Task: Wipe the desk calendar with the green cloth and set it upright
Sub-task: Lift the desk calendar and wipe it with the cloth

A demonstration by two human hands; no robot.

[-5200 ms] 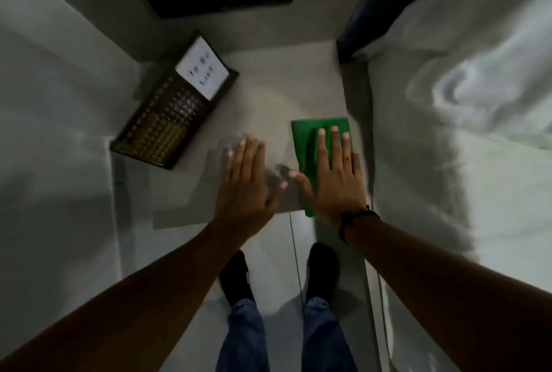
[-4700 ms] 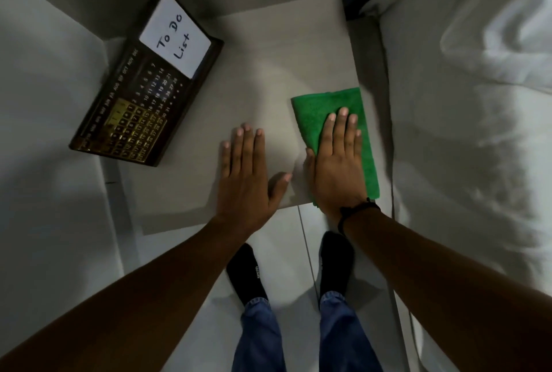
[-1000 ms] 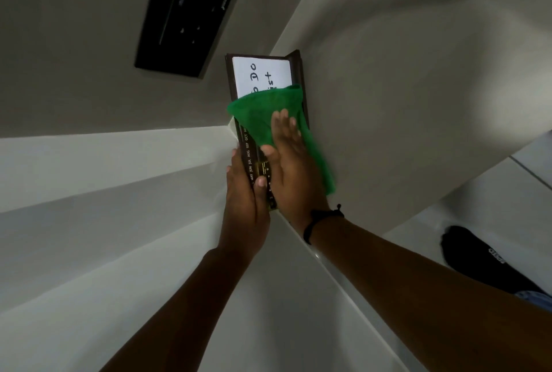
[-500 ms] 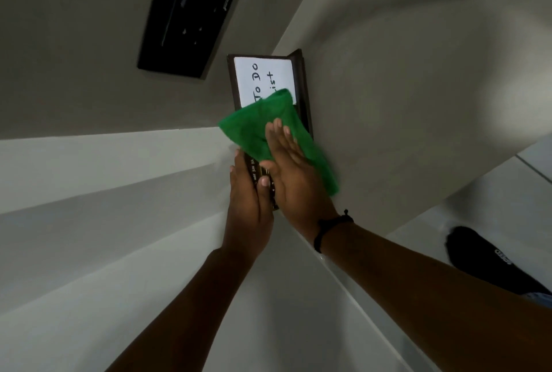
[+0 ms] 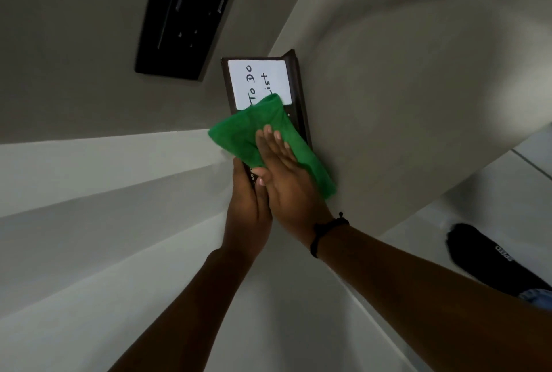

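Observation:
The dark brown desk calendar (image 5: 294,84) with a white "To Do List" card stands on its long edge on the grey desk top (image 5: 403,78), near the wall. My left hand (image 5: 246,201) grips its near end from the left. My right hand (image 5: 283,180) lies flat on the green cloth (image 5: 239,135) and presses it against the calendar's face. The cloth hides the date grid and the card's lower corner.
A black wall panel (image 5: 185,13) with switches sits on the grey wall above the calendar. White surfaces (image 5: 104,222) fill the left. A black-socked foot (image 5: 490,255) stands on the tiled floor at the lower right.
Seconds ago both hands lay flat on the desk, the calendar lying apart. Over the last second the cloth has slid down the calendar's face toward me, uncovering more of the white card.

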